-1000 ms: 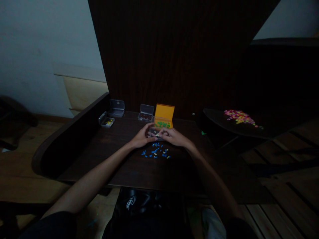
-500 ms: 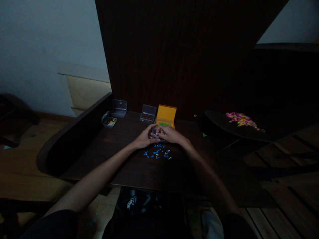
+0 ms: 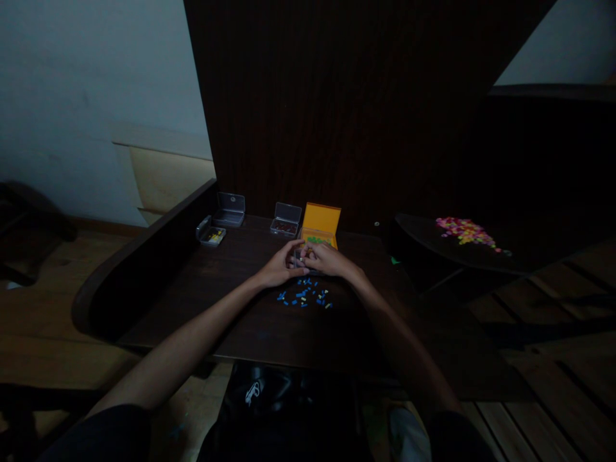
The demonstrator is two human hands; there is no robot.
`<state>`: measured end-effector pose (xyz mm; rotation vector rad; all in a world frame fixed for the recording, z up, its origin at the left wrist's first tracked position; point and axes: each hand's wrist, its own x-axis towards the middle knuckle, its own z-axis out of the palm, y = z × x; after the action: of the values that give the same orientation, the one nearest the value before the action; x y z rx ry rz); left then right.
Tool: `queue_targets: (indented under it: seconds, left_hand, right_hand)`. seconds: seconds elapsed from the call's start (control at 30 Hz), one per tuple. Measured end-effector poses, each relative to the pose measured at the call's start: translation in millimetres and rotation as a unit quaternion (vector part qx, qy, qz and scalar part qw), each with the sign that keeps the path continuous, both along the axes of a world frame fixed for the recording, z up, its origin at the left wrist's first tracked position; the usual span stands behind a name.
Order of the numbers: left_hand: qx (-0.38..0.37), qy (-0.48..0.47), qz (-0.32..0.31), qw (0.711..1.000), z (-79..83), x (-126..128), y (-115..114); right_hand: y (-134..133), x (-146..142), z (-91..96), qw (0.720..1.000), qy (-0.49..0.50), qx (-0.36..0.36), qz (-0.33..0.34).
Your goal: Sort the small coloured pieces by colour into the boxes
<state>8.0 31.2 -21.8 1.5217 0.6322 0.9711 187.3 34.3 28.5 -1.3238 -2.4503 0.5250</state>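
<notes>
My left hand curves round the left side of a small clear plastic box, its thumb along the front edge. From the right, my right hand reaches over that box with bent fingers pressed together; a tiny pale spot shows at the fingertips, too small to name. Both hands hide most of the box's inside. Just in front of it lie scattered small blue and pale yellow pieces. Right behind my hands stands an open orange box with green pieces in it.
Behind, an open clear box holds dark red pieces. Toward the left are a clear box with yellow pieces and another open clear box. A pile of pink and yellow pieces lies on a dark surface at right. A raised side panel borders the table.
My right fingertips have shifted very slightly over the clear box. The left hand, the boxes and the scattered pieces look the same.
</notes>
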Motion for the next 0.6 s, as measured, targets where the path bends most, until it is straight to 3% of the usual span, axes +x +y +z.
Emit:
queue_targets:
  seconds: [0.6]
  left_hand:
    - [0.011, 0.027, 0.004, 1.000, 1.0, -1.6, -0.4]
  right_hand:
    - [5.4, -1.9, 3.3, 0.998, -0.025, -0.051, 0.013]
